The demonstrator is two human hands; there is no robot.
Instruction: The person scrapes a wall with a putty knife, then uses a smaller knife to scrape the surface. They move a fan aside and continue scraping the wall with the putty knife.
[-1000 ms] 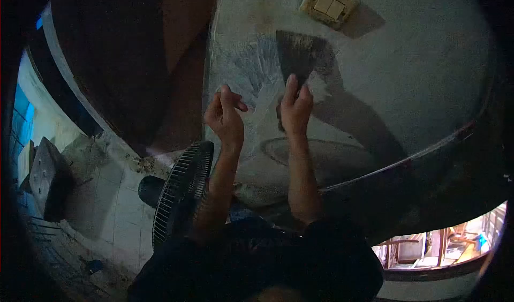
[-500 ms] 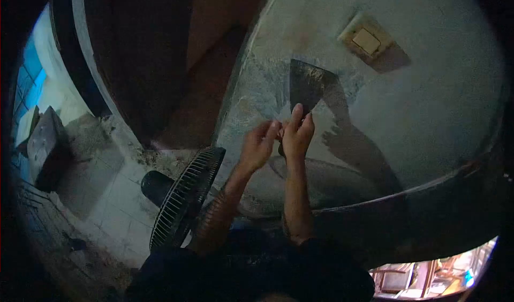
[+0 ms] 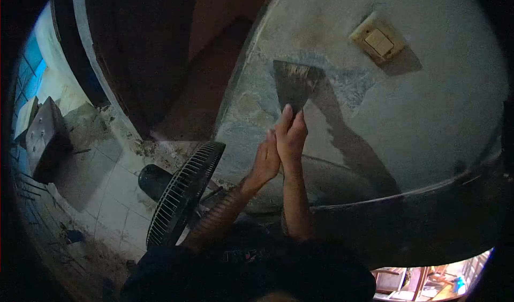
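Observation:
A wide dark scraper (image 3: 293, 85) lies with its blade against the worn, patchy wall (image 3: 417, 120). My right hand (image 3: 291, 133) is closed round its lower end, with fingers extended up along the blade. Pressed against the side of the right hand is my left hand (image 3: 266, 160), its fingers close together and pointing up; whether it also grips the handle is hidden. Bare patches with peeled paint surround the blade.
A yellowed wall switch (image 3: 379, 42) is at the upper right. A black fan (image 3: 184, 195) stands left of my forearms. Beyond it are a dark doorway (image 3: 144, 50), a tiled floor with debris (image 3: 110, 195) and a tufted cushioned object (image 3: 47, 138).
The scraper blade has shifted slightly left and turned more upright. My left hand has moved down and now rests against my right hand. The view has shifted a little.

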